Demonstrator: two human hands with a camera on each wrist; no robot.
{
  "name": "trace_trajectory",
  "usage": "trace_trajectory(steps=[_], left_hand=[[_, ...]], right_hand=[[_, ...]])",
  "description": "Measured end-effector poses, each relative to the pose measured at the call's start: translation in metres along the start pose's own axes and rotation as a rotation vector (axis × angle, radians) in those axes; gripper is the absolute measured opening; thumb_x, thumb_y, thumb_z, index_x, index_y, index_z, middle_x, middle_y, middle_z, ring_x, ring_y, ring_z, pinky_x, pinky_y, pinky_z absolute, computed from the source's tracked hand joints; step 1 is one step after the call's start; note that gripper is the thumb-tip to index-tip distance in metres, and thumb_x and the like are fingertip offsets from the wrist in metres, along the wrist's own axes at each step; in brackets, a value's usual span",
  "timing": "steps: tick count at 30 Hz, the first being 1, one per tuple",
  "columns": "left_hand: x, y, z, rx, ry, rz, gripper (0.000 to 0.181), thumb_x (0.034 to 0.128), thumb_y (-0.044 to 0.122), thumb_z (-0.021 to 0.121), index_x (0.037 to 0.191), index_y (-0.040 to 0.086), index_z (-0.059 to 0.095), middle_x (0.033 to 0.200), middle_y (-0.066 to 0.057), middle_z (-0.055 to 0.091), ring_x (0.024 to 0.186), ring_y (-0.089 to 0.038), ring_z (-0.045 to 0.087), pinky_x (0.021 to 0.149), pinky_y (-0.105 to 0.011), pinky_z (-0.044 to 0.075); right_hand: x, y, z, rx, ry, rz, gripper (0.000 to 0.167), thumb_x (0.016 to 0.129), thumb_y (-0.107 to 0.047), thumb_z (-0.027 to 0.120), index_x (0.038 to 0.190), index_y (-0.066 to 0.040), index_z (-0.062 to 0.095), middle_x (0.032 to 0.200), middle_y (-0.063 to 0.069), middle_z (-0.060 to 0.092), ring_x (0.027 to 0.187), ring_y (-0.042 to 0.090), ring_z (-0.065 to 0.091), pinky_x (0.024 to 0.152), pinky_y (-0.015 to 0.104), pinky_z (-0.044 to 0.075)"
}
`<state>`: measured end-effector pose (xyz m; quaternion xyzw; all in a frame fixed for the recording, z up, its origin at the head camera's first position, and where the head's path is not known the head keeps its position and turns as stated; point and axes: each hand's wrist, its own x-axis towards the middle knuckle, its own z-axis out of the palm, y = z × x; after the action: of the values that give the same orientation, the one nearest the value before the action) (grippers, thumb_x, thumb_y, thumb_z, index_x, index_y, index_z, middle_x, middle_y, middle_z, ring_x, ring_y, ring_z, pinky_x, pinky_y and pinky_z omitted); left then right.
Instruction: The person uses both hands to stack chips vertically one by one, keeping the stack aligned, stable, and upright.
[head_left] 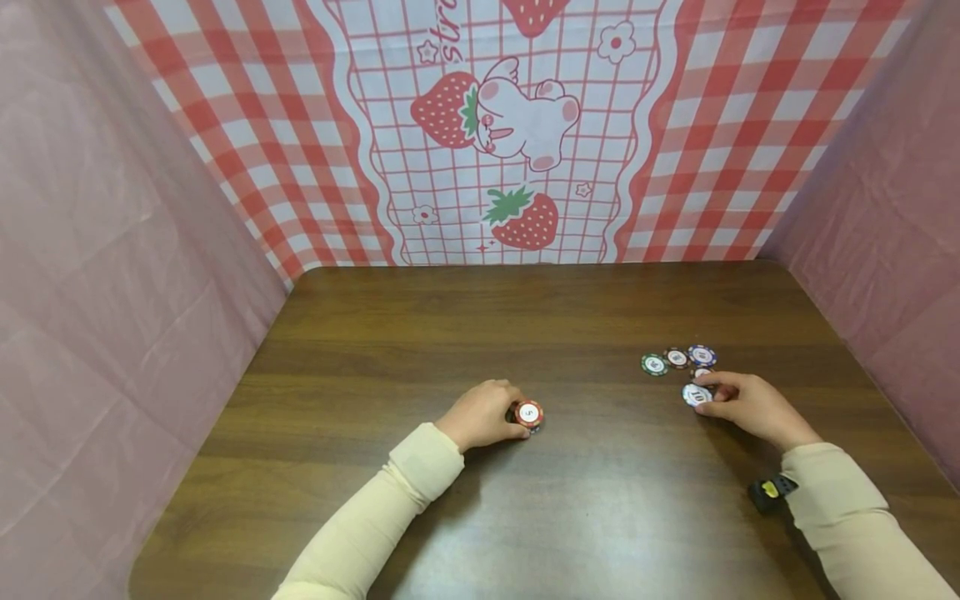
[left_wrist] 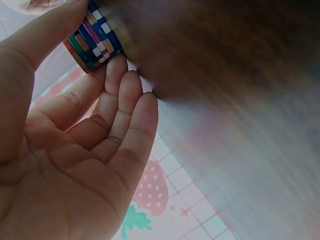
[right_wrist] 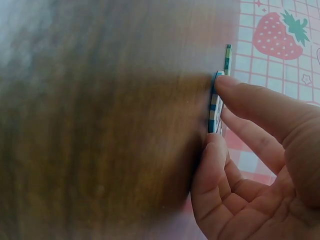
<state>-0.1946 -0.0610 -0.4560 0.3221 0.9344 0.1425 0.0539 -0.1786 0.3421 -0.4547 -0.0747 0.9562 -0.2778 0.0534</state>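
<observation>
Near the middle of the table, my left hand (head_left: pixel 483 414) grips a short stack of poker chips (head_left: pixel 529 414) between thumb and fingers, a red chip marked 5 on top. The left wrist view shows the stack's striped edges (left_wrist: pixel 95 42), in blue, purple, green and other colours. Over on the right, my right hand (head_left: pixel 761 408) pinches a single light-blue and white poker chip (head_left: pixel 697 396) marked 10. Seen from the right wrist, that chip (right_wrist: pixel 214 107) is edge-on between thumb and fingers, close to the tabletop. Just behind it lies another chip (head_left: pixel 702 373), partly covered by the fingers.
A green chip (head_left: pixel 655 365), a dark brown chip (head_left: pixel 677 357) and a blue chip (head_left: pixel 702 356) lie flat beyond my right hand. The brown wooden table (head_left: pixel 450 325) meets a strawberry-patterned cloth (head_left: pixel 525 133) at the back. Pink curtains (head_left: pixel 97 250) hang at both sides.
</observation>
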Motion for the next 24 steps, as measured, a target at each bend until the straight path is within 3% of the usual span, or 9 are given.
trace_trajectory(steps=[24], left_hand=[[-0.0004, 0.0002, -0.0003, 0.012, 0.006, 0.007, 0.039, 0.0786, 0.038, 0.080, 0.108, 0.014, 0.072, 0.103, 0.001, 0.071, 0.098, -0.016, 0.065, 0.087, -0.030, 0.051]], right_hand=[[-0.0006, -0.0005, 0.0010, 0.039, -0.002, -0.019, 0.039, 0.081, -0.019, 0.078, 0.113, -0.001, 0.066, 0.079, 0.001, 0.057, 0.065, 0.002, 0.044, 0.059, 0.023, 0.035]])
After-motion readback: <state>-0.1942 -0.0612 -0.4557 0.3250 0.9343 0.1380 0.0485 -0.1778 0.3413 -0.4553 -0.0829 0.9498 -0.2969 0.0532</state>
